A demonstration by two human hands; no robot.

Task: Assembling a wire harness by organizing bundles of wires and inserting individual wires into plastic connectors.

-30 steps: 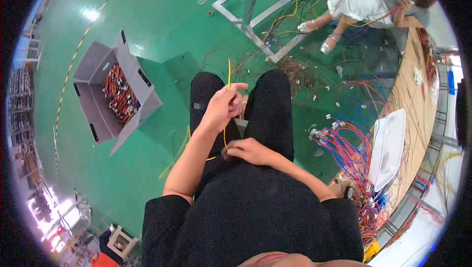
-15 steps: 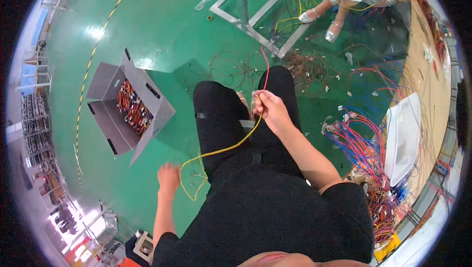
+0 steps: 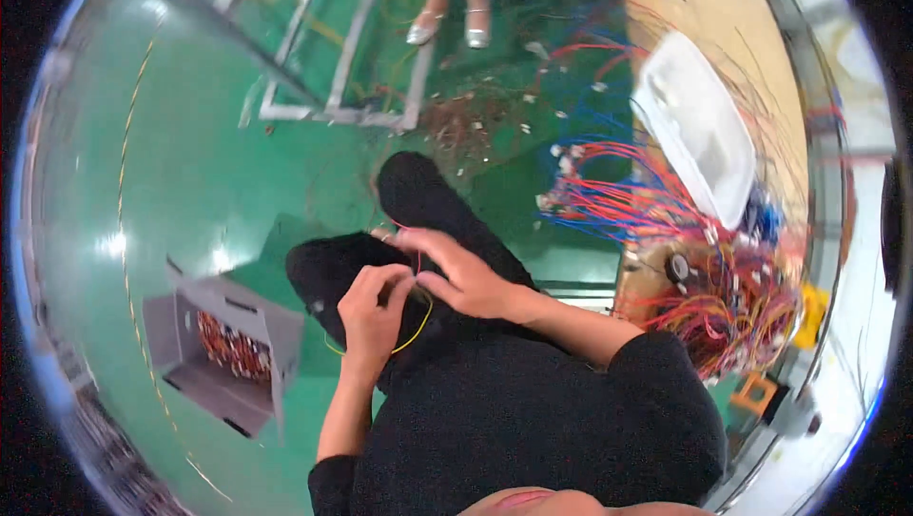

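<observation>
Both hands meet over the lap, above the dark trousers (image 3: 418, 221). Left hand (image 3: 373, 311): fingers curled in narrow, pinching the yellow wire (image 3: 411, 337), which loops out below the knuckles and back up between the two hands. Right hand (image 3: 458, 273): fingers half-spread, tips pressed toward the left hand's pinch; looks like it also has the wire, plus a thin red strand near its index finger (frame is motion-blurred, can't tell the exact grip).

Around: grey open box (image 3: 223, 354) of red and orange wire pieces on the green floor (image 3: 190, 164), well off to the person's left. Big tangle of red, blue and yellow wires (image 3: 704, 288) to the right, spilling from the near edge of the wooden bench (image 3: 751, 69); white tray (image 3: 694, 140) on that bench. Metal frame (image 3: 338, 69) ahead, another person's feet in pale shoes (image 3: 447, 33) beyond it.

Risks, as I judge them:
- thin wire in a fingertip pinch, so it could slip out and drop to the lap or floor
- slack loop could snag on trouser folds or kink if pulled tight
- red strand beside yellow, so easy to grab the wrong one
</observation>
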